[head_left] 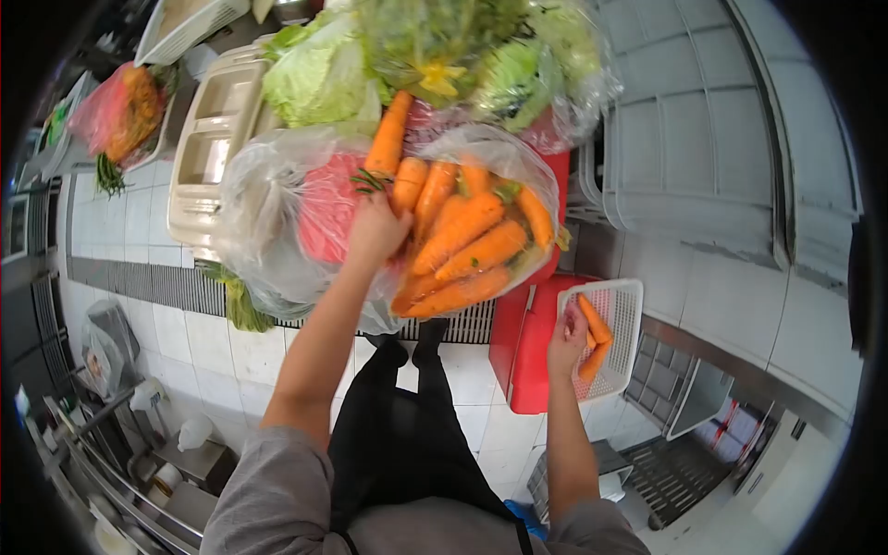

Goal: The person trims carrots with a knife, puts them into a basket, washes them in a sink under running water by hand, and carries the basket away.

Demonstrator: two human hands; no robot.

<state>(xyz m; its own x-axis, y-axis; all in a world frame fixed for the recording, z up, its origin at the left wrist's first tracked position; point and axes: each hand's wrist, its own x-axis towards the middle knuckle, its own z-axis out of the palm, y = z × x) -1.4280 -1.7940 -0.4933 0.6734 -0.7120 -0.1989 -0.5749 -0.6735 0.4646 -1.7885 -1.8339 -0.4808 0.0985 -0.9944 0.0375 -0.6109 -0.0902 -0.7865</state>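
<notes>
My left hand reaches to the mouth of a clear plastic bag full of orange carrots. Its fingers close around the lower end of one long carrot, where short green stems stick out. Another plastic bag, with something pink inside, lies left of this hand. Lower right, my right hand is inside the left side of a white perforated basket, beside several loose carrots. Its fingers look curled; what they hold, if anything, is hidden.
Lettuce and bagged greens lie behind the carrots. A red bin stands under the basket. At left are a beige compartment tray and green vegetables near a floor grate. Grey lidded containers line the right.
</notes>
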